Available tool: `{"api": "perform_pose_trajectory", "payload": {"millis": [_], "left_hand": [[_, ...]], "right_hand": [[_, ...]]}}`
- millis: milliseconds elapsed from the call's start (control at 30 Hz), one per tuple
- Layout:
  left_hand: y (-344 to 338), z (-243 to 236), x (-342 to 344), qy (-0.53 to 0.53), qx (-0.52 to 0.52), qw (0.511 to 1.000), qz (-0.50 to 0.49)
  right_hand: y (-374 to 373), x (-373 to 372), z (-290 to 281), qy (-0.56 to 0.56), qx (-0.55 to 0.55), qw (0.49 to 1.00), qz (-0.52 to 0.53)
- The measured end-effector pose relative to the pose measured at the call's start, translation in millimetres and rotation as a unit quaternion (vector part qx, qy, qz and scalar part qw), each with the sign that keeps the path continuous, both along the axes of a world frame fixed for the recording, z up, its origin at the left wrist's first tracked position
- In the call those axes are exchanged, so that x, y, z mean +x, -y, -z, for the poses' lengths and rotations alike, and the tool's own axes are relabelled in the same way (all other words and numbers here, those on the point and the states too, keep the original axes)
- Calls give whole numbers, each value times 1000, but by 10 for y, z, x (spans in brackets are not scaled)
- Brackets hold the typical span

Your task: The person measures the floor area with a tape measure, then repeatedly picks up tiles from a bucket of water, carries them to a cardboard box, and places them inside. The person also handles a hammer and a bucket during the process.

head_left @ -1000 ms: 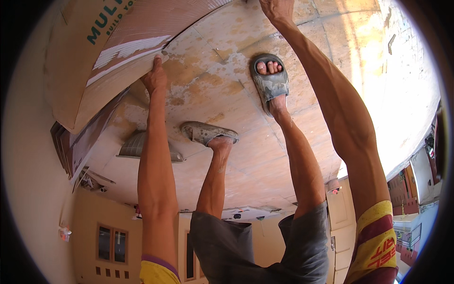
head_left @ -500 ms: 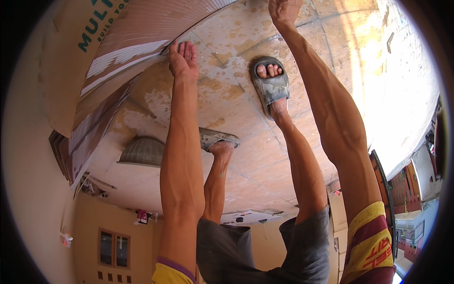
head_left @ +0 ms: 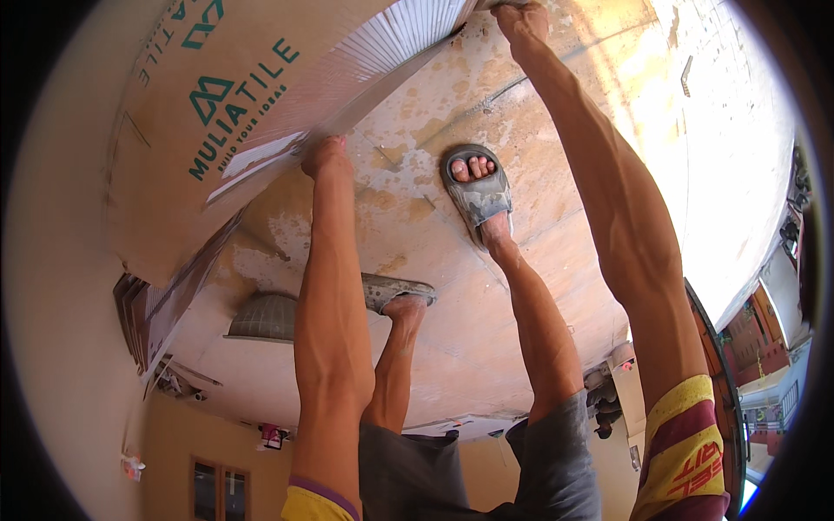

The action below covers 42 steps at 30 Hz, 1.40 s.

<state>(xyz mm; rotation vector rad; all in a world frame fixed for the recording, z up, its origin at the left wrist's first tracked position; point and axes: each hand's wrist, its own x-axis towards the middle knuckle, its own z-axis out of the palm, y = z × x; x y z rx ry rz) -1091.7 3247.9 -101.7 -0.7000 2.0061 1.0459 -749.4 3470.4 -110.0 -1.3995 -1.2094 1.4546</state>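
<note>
A large flat brown cardboard tile box [head_left: 287,100] with green printing leans at the upper left, its long ribbed edge facing the floor. My left hand [head_left: 327,156] is closed around the near part of that edge, its fingertips partly tucked out of sight. Far off at the top, my right hand [head_left: 524,24] grips the box's far end, with its fingers curled and partly cut off by the picture's rim. Both my arms are stretched out straight.
More flat boxes [head_left: 143,321] lean against the wall at left. A dark curved grey piece [head_left: 265,317] lies on the stained floor [head_left: 434,365]. My feet, in grey patterned slides [head_left: 476,193], stand apart between my arms. Bright sunlight falls across the right side.
My left hand has gone from open beside the edge to closed on it. More of the tile box now shows, extending further right to my right hand. The view has shifted slightly.
</note>
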Motion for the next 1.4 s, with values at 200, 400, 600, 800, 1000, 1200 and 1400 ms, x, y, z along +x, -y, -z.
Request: {"api": "perform_pose_trajectory", "payload": {"millis": [200, 400, 600, 800, 1000, 1200, 1400], "left_hand": [[228, -392, 187, -93, -184, 974, 96], [417, -541, 58, -258, -96, 888, 367], [805, -722, 242, -441, -137, 586, 666], [886, -553, 126, -385, -138, 533, 741], [399, -1809, -141, -268, 68, 796, 539], [273, -2874, -488, -316, 154, 846, 400], [127, -3349, -598, -334, 128, 901, 246]], "right_hand": [[1191, -980, -531, 327, -89, 940, 42], [1302, -1078, -741, 463, 318, 795, -231], [1199, -914, -711, 603, 312, 669, -302], [1537, -750, -545, 640, 181, 698, -265], [1837, -1062, -1802, 241, 102, 941, -215], [856, -1679, -3191, 127, 238, 953, 136], [489, -1743, -3492, 78, 137, 952, 263]]}}
